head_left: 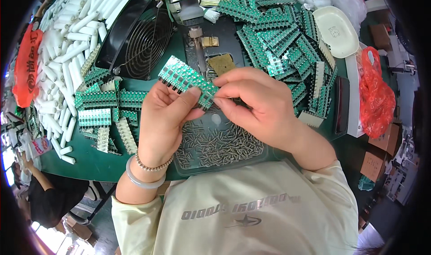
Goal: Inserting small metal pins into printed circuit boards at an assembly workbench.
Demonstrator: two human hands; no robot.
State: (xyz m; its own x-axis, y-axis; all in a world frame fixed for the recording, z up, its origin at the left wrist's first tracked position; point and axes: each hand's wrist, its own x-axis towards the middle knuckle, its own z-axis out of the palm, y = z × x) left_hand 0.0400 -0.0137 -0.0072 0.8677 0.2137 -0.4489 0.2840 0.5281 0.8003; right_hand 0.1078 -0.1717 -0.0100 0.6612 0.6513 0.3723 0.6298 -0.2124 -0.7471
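A strip of green circuit boards [183, 76] is tilted in front of me, its left end raised. My left hand [164, 109] grips its lower edge, thumb on top and fingers beneath. My right hand [260, 102] is closed in a pinch at the strip's right end; whatever is between thumb and forefinger is too small to make out. Below both hands lies a clear plastic tray [184, 171] with many small metal pins [220, 142] spread in it. Just beyond the strip, the nozzle of a metal bench machine [195, 35] points down.
A black fan [143, 44] stands left of the machine. White tubes [67, 57] pile up at the far left, with board strips [96, 100] nearer. More strips [287, 44] heap at the right, beside a cream dish [336, 32] and a red plastic bag [376, 97]. Another person [54, 192] sits at lower left.
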